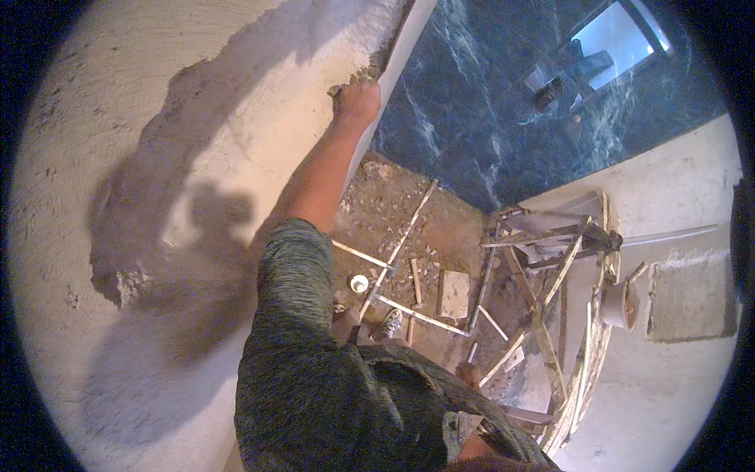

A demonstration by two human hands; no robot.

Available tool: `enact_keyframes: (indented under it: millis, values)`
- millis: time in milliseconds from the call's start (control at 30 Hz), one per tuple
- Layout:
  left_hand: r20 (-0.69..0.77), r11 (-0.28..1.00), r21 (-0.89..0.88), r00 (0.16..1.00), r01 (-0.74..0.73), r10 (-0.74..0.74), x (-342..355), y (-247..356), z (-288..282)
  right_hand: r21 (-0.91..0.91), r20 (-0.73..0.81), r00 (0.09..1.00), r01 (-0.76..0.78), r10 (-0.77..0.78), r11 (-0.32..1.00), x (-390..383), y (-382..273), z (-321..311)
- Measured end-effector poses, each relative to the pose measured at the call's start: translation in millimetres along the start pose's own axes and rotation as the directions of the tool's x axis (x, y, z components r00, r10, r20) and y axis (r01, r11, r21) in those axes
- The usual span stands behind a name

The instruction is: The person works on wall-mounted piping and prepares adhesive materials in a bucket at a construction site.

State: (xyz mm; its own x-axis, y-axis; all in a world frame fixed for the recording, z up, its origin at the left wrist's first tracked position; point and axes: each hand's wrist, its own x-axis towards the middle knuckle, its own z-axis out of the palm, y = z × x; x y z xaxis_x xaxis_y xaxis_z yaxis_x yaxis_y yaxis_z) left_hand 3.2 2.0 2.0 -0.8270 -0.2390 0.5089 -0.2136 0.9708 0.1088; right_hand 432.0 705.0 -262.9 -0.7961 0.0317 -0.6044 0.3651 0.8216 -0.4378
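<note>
My left hand (360, 98) is raised to the plastered wall (236, 126) at the vertical edge beside the dark marbled panels, its fingers curled on something I cannot make out, with greyish mortar at the fingertips. A rough, darker band of plaster runs down the wall, under my shadow. What seems to be my right hand (470, 373) hangs low near my body in shade, too small to show what its fingers hold, if anything.
Dark marbled wall panels (487, 94) rise ahead. On the dirt floor lie thin pipes (425, 316), rubble, a board (454, 293) and a white cup-like container (359, 283), near my sneaker (389, 322). A rough wooden scaffold (560, 307) with a bucket (619, 305) stands at the right.
</note>
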Motion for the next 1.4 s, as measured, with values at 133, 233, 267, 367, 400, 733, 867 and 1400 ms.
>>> enact_keyframes:
  millis: [133,233,267,367,400,733,867,1400]
  values:
    - [-0.002,1.0,-0.023,1.0,0.005,-0.005,7,5,2,0.106,0.013,0.972,0.234,-0.236,0.967,1,15,7]
    - [0.043,0.961,-0.244,0.992,0.129,-0.122,21,8,-8,0.229,0.067,0.986,0.132,-0.151,0.964,-4,48,17]
    - [0.054,0.922,-0.341,0.984,0.181,-0.172,30,9,-7,0.356,0.093,0.991,0.059,-0.098,0.933,-7,71,12]
    - [-0.256,0.868,-0.462,0.91,0.18,-0.325,66,-10,-9,0.57,0.147,0.988,-0.053,-0.038,0.82,2,46,4]
    - [-0.325,0.872,-0.468,0.891,0.14,-0.317,84,-7,-17,0.659,0.154,0.988,-0.089,-0.019,0.747,1,23,13]
    - [-0.53,0.861,-0.497,0.824,-0.11,-0.2,192,55,-75,0.555,0.165,0.978,-0.2,0.128,0.807,-2,43,47]
    - [-0.569,0.807,-0.579,0.768,-0.118,-0.295,227,37,-68,0.954,0.171,0.975,-0.2,0.144,0.223,-18,107,60]
    - [-0.748,0.939,-0.129,0.653,-0.318,0.118,254,-18,-45,-0.112,-0.19,0.946,-0.285,0.261,0.952,-42,-70,58]
